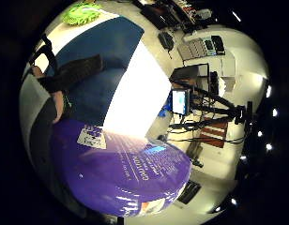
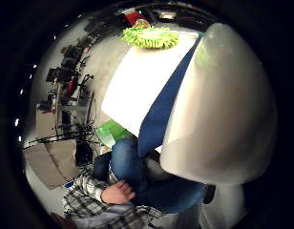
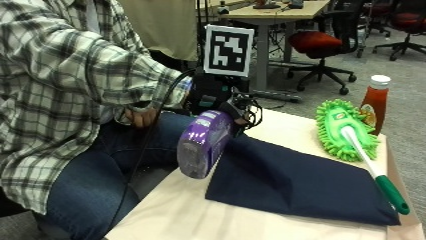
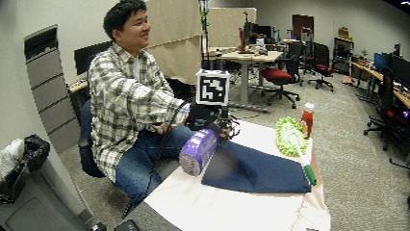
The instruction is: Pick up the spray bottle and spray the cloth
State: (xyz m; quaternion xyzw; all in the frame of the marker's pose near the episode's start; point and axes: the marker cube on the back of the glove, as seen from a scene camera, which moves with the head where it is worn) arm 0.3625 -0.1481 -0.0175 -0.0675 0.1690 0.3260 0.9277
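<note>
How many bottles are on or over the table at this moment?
2. The purple spray bottle is held tilted in the gloved right hand over the table's near edge, beside the navy cloth. The ketchup bottle stands behind the green duster.

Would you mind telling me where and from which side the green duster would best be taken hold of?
Probably by the handle of the green duster, coming from above. It lies flat across the blue cloth, a slim straight shaft with its green end pointing to the table's near edge; the fluffy head beside the ketchup bottle offers nothing solid.
</note>
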